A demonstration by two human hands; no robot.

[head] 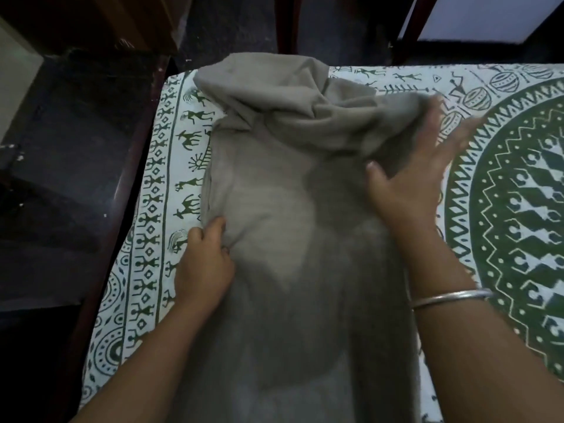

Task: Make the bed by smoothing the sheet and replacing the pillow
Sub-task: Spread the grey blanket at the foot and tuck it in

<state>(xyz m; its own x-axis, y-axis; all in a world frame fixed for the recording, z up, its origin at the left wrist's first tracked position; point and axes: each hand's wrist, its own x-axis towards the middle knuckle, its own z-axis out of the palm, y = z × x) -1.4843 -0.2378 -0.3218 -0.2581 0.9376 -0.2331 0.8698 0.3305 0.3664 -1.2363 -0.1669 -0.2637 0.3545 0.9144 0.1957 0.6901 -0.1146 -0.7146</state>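
Observation:
A grey cloth (pixel 283 227) lies lengthwise on the white bed sheet (pixel 503 184) printed with green figures and a round pattern. Its far end is bunched into loose folds (pixel 274 96). My left hand (pixel 203 261) grips the cloth's left edge, fingers curled into the fabric. My right hand (pixel 415 166), blurred, has its fingers under the raised right fold and its thumb on top of it. A metal bangle (pixel 448 297) sits on my right wrist. No pillow shows.
The bed's dark wooden frame (pixel 122 190) runs along the left side, with dark floor (pixel 61 178) beyond it. Dark furniture legs (pixel 287 25) and a pale panel (pixel 488 16) stand past the bed's far edge.

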